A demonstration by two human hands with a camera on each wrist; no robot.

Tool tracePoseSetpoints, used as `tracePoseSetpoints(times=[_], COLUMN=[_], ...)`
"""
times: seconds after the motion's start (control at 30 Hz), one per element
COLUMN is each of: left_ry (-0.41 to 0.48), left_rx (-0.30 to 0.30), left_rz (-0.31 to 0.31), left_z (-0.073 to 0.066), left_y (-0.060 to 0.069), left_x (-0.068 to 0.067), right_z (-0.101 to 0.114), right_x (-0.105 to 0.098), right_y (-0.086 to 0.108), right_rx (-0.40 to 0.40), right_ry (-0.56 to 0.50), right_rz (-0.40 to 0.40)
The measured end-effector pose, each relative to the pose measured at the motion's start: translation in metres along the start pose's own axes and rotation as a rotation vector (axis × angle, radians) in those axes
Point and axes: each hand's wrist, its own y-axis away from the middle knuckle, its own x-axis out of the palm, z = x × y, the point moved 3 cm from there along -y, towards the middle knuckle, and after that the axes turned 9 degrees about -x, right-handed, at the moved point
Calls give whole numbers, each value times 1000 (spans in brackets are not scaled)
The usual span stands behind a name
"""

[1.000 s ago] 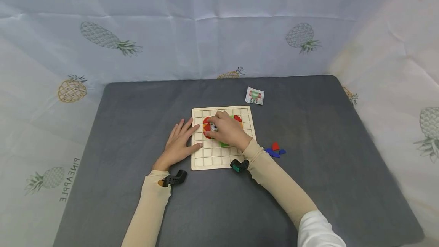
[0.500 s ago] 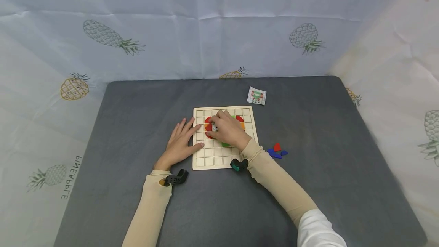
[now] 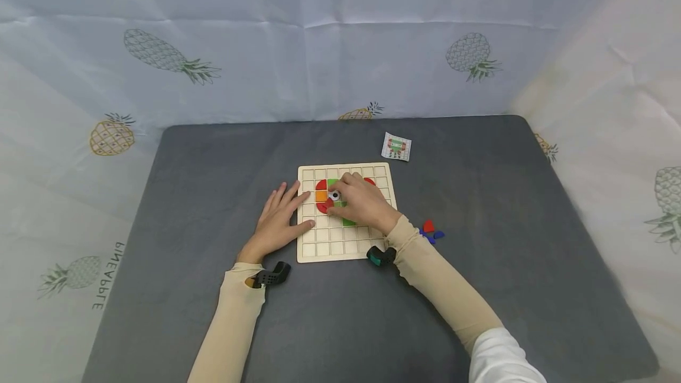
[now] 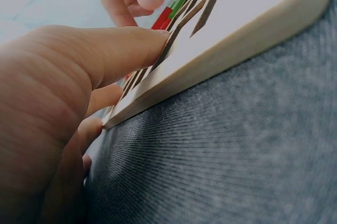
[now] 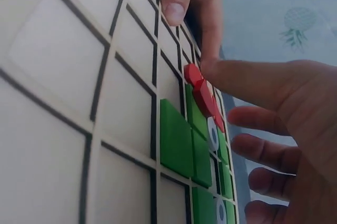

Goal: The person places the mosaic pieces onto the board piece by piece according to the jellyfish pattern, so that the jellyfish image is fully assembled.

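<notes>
My left hand (image 3: 279, 220) lies spread at the left edge of the wooden grid board (image 3: 314, 241). Its thumb and index finger rest on the rim, other fingers on the cloth. Over the upper middle of the board, my right hand (image 3: 367, 201) bends its thumb and index finger around a small red pointed piece (image 5: 204, 98). That piece is tilted above its neighbours; the exact contact is partly hidden. Beside it are an orange square (image 3: 321, 195), an eye piece (image 3: 334, 195) and rounded red pieces. Several green pieces (image 5: 176, 137) sit in nearby cells, partly covered by the hand.
A small printed picture card (image 3: 396, 147) lies behind the board. To its right, a red piece (image 3: 428, 226) and several blue pieces (image 3: 438, 234) are on the dark tablecloth (image 3: 505, 265). A pineapple-print curtain (image 3: 298, 70) hangs behind.
The right hand has shifted slightly right, and the red pointed piece has come off the orange square, down and right, uncovering it. The left hand stays in place on the board.
</notes>
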Motion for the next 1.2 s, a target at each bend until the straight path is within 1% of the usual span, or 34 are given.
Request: tracePoseSetpoints(times=[0.23, 0.43, 0.53, 0.67, 0.83, 1.03, 1.2], left_ry=[-1, 9, 12, 8, 9, 10, 5], left_rx=[0, 7, 9, 8, 7, 1, -9], left_rz=[7, 10, 10, 7, -2, 1, 5], left_z=[0, -2, -3, -2, -1, -1, -1], left_y=[0, 0, 0, -1, 0, 0, 0], left_x=[1, 1, 1, 1, 0, -1, -2], right_z=[4, 2, -1, -8, -17, -24, -26], right_x=[3, 2, 0, -5, -13, -17, -12], right_y=[0, 2, 6, 16, 36, 58, 64], right_rx=[-22, -34, -47, -41, -31, -24, -28], right_ry=[28, 11, -8, -37, -73, -102, -132], right_rz=[52, 47, 29, 3, -9, 21, 54])
